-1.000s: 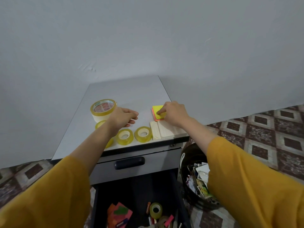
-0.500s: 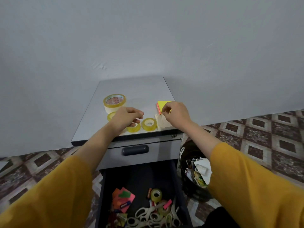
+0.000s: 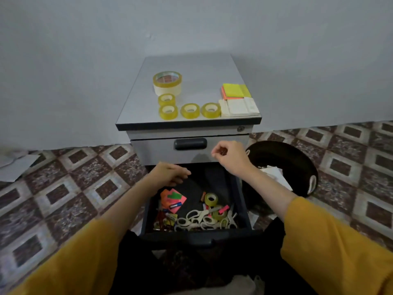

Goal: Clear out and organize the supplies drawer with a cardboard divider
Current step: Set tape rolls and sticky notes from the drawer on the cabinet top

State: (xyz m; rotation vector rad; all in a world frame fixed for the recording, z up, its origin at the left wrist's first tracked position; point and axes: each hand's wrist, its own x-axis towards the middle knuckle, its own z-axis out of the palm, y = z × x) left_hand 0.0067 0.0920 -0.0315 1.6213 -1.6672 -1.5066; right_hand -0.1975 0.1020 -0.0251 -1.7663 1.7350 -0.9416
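head view: drawer [image 3: 240, 201] pulled open, half-cleared
left hand [image 3: 170, 174]: loosely curled, empty, over drawer's back
right hand [image 3: 230, 156]: fingertips pinched, contents unclear
divider: not visible
risk: scissors [image 3: 198, 219] are tangled, one grab may drag neighbours out

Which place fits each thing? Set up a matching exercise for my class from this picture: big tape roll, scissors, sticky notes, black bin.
Things:
1. big tape roll
2. scissors
3. sticky notes
4. black bin

Places:
A. on the floor, right of the cabinet
B. cabinet top, right side
C. inside the open drawer
D. cabinet top, left side, behind the small rolls

Pairs: 1-D, 2-C, 3-B, 4-A
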